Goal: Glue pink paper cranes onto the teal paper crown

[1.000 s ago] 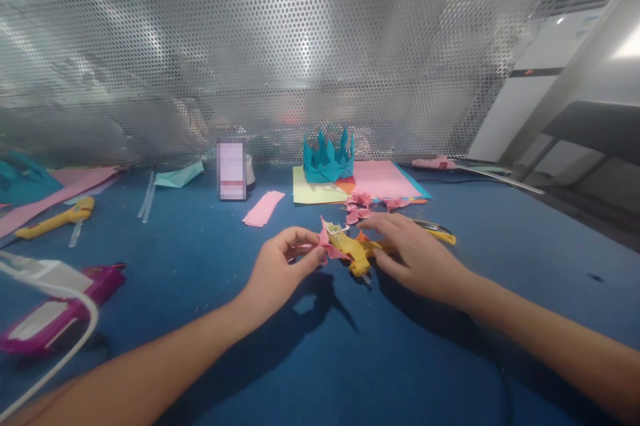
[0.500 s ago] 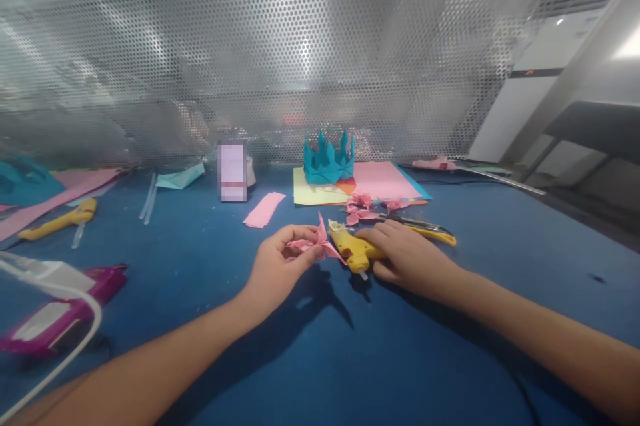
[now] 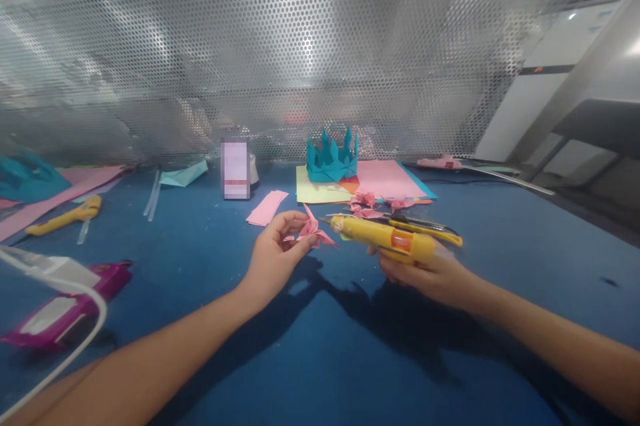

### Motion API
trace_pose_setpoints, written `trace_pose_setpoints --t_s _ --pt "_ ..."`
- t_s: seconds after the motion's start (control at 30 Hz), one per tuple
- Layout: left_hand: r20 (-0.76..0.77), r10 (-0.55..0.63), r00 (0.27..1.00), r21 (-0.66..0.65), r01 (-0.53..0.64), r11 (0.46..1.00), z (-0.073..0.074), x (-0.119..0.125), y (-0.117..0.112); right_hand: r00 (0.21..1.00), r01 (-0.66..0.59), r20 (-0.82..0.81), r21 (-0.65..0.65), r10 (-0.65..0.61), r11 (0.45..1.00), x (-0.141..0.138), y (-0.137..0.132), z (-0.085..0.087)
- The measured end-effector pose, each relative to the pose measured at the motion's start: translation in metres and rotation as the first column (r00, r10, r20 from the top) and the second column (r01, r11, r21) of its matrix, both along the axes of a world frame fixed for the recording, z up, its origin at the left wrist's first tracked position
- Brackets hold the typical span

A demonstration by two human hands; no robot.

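Between thumb and fingers, my left hand (image 3: 275, 256) pinches a folded pink paper flower (image 3: 311, 229), its pointed petals sticking out. My right hand (image 3: 425, 273) is wrapped round the handle of a yellow glue gun (image 3: 380, 234), raised off the table. The gun's nozzle points left and sits close to the flower; I cannot tell whether they touch. Behind the gun lie several pink folded paper pieces (image 3: 364, 199) and a yellow utility knife (image 3: 435, 229), partly covered by the gun. A stack of pink paper strips (image 3: 267, 207) lies beyond my left hand.
A blue paper crown (image 3: 333, 158) stands on coloured paper sheets (image 3: 385, 179) at the back. On the left are a second yellow glue gun (image 3: 65, 218), a magenta object (image 3: 65, 313) and a white cable (image 3: 100, 319). A perforated metal panel (image 3: 250, 66) borders the blue table's far side.
My right hand has gripped the glue gun, lifted it and turned its nozzle leftward toward the flower. The flower stays in my left hand, tilted slightly differently.
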State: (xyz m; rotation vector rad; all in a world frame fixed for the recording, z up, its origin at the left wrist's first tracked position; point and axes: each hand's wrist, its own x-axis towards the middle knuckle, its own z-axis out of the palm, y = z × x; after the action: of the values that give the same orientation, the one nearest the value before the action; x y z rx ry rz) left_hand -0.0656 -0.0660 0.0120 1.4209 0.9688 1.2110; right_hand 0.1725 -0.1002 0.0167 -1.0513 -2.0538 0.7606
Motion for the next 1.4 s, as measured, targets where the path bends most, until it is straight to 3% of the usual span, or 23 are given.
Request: trace_pose_setpoints --t_s 0.33,0.63,1.4 --pt "-0.001 -0.077 0.997 0.079 0.077 0.994 -0.008 -0.002 0.004 0.995 -0.045 0.084 -0.080 0.051 0.996 0.000 0.002 -0.001" --pt "-0.015 -0.050 0.999 0.040 0.051 0.998 -0.002 0.000 0.003 0.992 -0.030 0.125 -0.032 0.034 0.999 -0.001 0.001 0.002" --pt "0.004 -0.074 0.997 0.004 0.074 0.997 -0.004 -0.002 0.002 0.987 0.009 0.159 0.123 -0.029 0.992 -0.002 0.001 0.011"
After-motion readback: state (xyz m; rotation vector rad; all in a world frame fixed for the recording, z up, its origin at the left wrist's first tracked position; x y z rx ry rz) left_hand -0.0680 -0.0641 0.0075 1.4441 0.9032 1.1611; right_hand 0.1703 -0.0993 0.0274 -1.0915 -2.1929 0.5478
